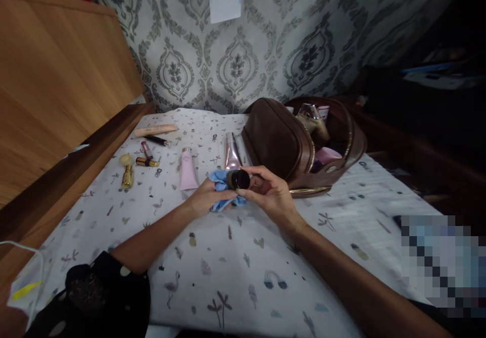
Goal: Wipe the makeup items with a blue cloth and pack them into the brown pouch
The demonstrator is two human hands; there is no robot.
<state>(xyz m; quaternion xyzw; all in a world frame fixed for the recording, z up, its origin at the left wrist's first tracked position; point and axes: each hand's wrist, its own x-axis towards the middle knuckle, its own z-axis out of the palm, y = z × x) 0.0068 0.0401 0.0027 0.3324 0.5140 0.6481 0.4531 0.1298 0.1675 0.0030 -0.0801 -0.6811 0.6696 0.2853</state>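
Over the middle of the cloth-covered surface, my left hand [204, 197] is closed on a crumpled blue cloth [218, 177]. The cloth wraps partly around a small dark bottle with a round black cap [240, 180]. Fingers and thumb of my right hand [275, 194] grip the bottle at its capped end. Much of the bottle is hidden by the cloth and fingers. Just beyond my hands lies a shiny rose-coloured tube [232, 153]. To the left of it is a pale pink tube [188, 171].
An open brown leather bag [279, 140] with cosmetics inside stands at right. Far left lie a peach tube [155, 129], a black pen-like stick [157, 140], a gold lipstick [127, 178], a beige sponge [126, 159] and other small lipsticks. A wooden panel [68, 64] borders the left.
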